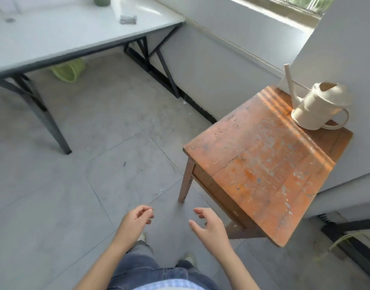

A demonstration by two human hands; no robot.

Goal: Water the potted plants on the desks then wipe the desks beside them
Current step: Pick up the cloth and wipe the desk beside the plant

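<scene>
Both hands are empty, left hand (138,218) and right hand (209,226) loosely spread. Fetching comes first: the watering can (318,105) stands at the wooden table's (261,164) far corner, so the right hand must reach its handle

Scuffed wooden table (261,164), matt watering can (318,105)

Cream watering can (318,105) on worn wooden table (257,164)
</scene>
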